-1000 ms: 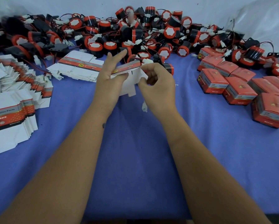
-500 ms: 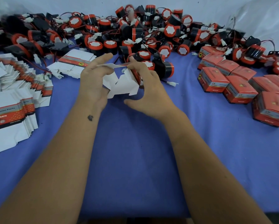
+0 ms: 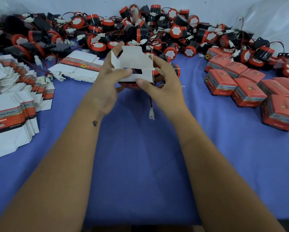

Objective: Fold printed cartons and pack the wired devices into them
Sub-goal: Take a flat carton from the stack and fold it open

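Observation:
Both hands hold one printed carton [image 3: 137, 63] above the blue table, its white inside facing me and its top flaps standing up. My left hand [image 3: 109, 82] grips the carton's left side, thumb across the front panel. My right hand [image 3: 162, 82] grips its right side, thumb on the lower edge. A red-and-black wired device [image 3: 174, 71] shows behind the carton by my right hand; whether that hand holds it is hidden. A wire with a white connector [image 3: 151, 113] hangs down below the carton. Flat cartons [image 3: 80, 66] lie just left of my hands.
A big heap of red-and-black wired devices [image 3: 140, 27] fills the back of the table. Several closed red cartons [image 3: 247, 87] stand at the right. Fanned stacks of flat cartons [image 3: 13, 101] lie along the left edge. Blue cloth [image 3: 140, 156] covers the table.
The carton has gone from a flat blank to an opened box held upright. Both hands rose slightly toward the middle, and a wire with its connector now dangles beneath.

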Demonstrator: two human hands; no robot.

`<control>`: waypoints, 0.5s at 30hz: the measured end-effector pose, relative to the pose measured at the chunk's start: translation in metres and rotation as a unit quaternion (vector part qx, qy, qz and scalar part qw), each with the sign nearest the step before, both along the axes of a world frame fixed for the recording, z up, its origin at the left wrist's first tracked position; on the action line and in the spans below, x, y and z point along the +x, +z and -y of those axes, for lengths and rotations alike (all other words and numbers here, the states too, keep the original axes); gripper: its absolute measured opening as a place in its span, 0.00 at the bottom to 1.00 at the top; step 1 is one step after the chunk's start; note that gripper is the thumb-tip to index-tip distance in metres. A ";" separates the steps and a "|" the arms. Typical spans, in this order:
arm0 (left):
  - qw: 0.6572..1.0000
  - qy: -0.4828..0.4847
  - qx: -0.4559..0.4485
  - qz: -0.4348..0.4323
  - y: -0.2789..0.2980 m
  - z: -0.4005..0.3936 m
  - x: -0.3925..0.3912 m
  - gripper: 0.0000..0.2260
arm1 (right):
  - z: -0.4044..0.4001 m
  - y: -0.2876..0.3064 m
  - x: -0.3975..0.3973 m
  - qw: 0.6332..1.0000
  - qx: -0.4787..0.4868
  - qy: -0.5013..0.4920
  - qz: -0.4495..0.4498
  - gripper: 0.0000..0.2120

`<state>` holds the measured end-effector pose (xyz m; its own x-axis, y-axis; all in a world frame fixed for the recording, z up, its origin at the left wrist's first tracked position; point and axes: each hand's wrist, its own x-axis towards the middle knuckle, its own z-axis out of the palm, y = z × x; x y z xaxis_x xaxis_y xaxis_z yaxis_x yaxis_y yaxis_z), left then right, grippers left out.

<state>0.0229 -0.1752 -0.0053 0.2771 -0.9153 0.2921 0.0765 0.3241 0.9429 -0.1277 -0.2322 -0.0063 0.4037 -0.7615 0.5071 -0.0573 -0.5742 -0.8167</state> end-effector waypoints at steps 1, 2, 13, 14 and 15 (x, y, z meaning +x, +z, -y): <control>1.000 0.014 -0.011 0.019 -0.002 0.002 -0.001 0.26 | -0.001 0.000 0.001 1.000 0.003 -0.004 -0.001 0.20; 0.999 0.023 -0.022 0.037 -0.004 0.003 -0.002 0.24 | -0.002 0.000 0.003 1.000 0.013 -0.008 0.002 0.18; 0.991 0.085 -0.016 0.098 -0.019 0.011 -0.011 0.14 | -0.006 -0.003 0.009 0.991 0.126 0.040 0.022 0.11; 0.993 0.083 -0.011 0.085 -0.020 0.010 -0.010 0.14 | -0.006 -0.003 0.009 0.990 0.130 0.044 0.026 0.11; 0.995 0.078 -0.006 0.066 -0.020 0.010 -0.010 0.13 | -0.006 -0.003 0.008 0.989 0.135 0.046 0.031 0.11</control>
<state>0.0133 -0.1854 -0.0248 0.3733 -0.8604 0.3469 -0.1006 0.3342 0.9371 -0.1194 -0.2263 -0.0097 0.4519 -0.8340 0.3167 0.0395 -0.3359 -0.9411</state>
